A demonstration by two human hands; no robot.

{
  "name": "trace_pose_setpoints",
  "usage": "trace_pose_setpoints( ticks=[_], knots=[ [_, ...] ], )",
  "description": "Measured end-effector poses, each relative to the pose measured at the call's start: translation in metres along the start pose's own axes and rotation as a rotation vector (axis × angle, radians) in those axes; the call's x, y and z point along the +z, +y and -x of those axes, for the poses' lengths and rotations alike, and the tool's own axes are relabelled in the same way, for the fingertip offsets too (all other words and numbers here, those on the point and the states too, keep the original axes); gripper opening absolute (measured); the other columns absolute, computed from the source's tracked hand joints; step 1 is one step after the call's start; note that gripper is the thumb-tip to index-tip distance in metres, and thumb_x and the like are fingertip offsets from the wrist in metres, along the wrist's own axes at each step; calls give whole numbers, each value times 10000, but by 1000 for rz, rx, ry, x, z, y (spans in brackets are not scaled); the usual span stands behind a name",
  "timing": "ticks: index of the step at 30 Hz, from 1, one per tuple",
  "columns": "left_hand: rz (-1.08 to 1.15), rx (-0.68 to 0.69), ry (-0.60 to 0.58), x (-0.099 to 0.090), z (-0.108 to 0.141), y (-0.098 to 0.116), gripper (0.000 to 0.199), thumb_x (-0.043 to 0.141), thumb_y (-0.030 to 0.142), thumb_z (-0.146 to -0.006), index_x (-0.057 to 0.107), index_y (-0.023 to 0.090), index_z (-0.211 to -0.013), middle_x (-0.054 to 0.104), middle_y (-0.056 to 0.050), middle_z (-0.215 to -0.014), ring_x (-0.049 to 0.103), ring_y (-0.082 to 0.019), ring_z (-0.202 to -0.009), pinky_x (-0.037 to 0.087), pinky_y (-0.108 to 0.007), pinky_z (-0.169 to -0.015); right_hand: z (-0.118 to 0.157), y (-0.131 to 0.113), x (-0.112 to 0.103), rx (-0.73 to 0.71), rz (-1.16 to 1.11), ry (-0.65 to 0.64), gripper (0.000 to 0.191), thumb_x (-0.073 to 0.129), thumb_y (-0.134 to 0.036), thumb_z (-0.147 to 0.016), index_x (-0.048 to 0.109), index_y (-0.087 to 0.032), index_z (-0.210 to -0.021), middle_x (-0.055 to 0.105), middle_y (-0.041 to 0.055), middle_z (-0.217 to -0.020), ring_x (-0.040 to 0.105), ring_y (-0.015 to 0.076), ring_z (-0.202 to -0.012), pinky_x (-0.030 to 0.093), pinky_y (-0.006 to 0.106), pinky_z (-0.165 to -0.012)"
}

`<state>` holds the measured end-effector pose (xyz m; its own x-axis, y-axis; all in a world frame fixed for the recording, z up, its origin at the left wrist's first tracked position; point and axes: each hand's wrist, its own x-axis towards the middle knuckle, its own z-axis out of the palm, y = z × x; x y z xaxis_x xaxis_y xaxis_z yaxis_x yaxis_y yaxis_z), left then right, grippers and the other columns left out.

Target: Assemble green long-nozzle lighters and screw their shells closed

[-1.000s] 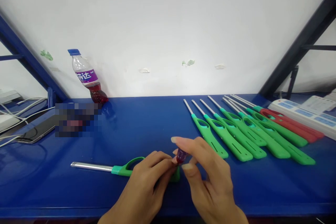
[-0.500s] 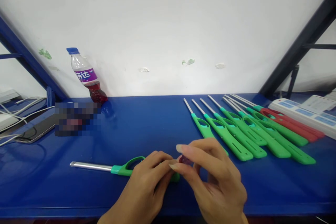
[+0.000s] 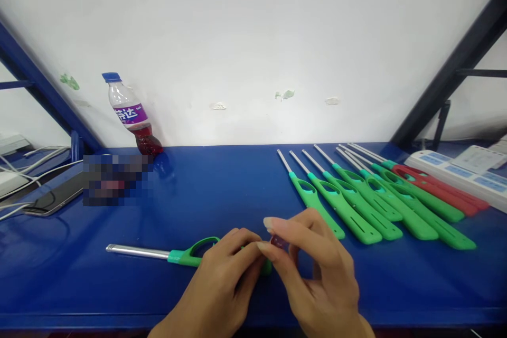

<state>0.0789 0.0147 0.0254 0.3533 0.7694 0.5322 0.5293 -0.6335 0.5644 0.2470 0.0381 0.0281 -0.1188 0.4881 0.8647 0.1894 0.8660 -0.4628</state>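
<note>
A green gas lighter [image 3: 186,257] with a long metal tube lies on the table near its front edge, tube pointing left. My left hand [image 3: 225,269] is closed round its handle, covering most of it. Beside it, my right hand [image 3: 322,269] pinches a small dark reddish, see-through piece [image 3: 278,242] between thumb and forefinger, just above the handle's end. My right thumb tip meets the fingers of my left hand. What the piece is I cannot make out, and the handle's end is partly hidden.
Several green lighters [image 3: 358,216] and some red lighters [image 3: 443,187] lie in a row on the right, beside a white power strip [image 3: 439,161]. A drink bottle [image 3: 137,114] leans on the wall at the left. A phone [image 3: 59,190] and white cables [image 3: 51,166] lie near it.
My right hand has shifted slightly left and its wrist has turned a little, still pinching the small piece. My left hand and the lighter stay in place.
</note>
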Motion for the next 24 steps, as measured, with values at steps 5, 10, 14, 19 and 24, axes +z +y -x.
trace_pose_setpoints(
  ticks=[5,10,14,19,24],
  knots=[
    [7,10,5,2,2,-2,295,517,40,-1023,716,239,-1112,734,-31,-1042,715,-167,-885,587,-254,-795,-2,-3,-2,17,88,-52,546,618,-48,-997,551,-313,-1469,767,33,-1178,673,178,-929,569,303,-661],
    [17,-15,-20,3,3,-5,321,530,46,-1036,705,261,-1198,720,-28,-1064,708,-167,-920,580,-259,-816,-4,-1,-5,26,46,-80,520,494,3,-1015,553,-270,-1454,735,26,-1302,682,144,-1144,584,281,-920],
    [0,-13,-48,2,3,-4,325,533,47,-1036,697,265,-1213,714,-25,-1069,694,-178,-931,582,-278,-822,-3,1,-5,55,-11,-29,502,582,5,-981,592,-281,-1393,756,-11,-1143,680,132,-953,589,266,-822],
    [11,-1,-23,0,3,-2,341,520,24,-1024,695,273,-1177,711,-9,-1067,709,-163,-944,573,-253,-821,-1,0,-4,21,-15,-47,509,632,-7,-974,588,-302,-1387,738,-7,-1078,628,141,-836,571,268,-708],
    [20,-19,-23,1,3,-3,327,517,29,-1019,703,255,-1165,710,-16,-1066,698,-161,-937,588,-254,-843,-2,1,-2,-43,69,-142,518,511,-59,-1046,479,-244,-1529,721,47,-1232,667,155,-1073,578,295,-932]
  ],
)
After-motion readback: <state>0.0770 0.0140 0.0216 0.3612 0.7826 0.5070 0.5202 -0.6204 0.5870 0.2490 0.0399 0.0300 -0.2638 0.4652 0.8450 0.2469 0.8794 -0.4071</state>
